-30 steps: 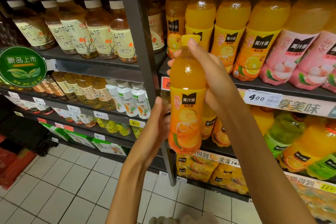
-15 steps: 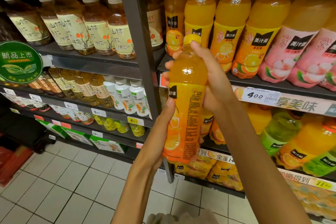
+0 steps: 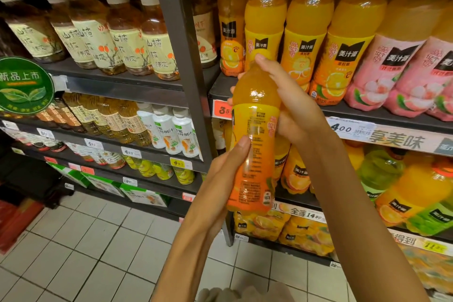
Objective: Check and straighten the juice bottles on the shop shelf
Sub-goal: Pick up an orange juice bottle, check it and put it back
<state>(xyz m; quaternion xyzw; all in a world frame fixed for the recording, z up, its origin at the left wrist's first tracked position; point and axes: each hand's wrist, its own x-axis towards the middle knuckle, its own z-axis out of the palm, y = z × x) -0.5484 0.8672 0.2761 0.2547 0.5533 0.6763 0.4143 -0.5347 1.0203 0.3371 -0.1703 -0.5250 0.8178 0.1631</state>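
I hold one orange juice bottle upright in front of the shelves, its small-print back label facing me. My right hand grips its neck and shoulder, covering the cap. My left hand holds the lower body from the left, thumb on the label. Behind it a row of matching orange juice bottles stands on the dark shelf, fronts outward.
Pink-labelled lychee bottles stand at the right of that row. Brown tea bottles fill the left bay beyond a grey upright post. Lower shelves carry more orange and green bottles. White tiled floor lies below.
The bottle has been turned in my hands: its front label with the orange picture faced me before, now the printed back label does. My left thumb moved onto the label.
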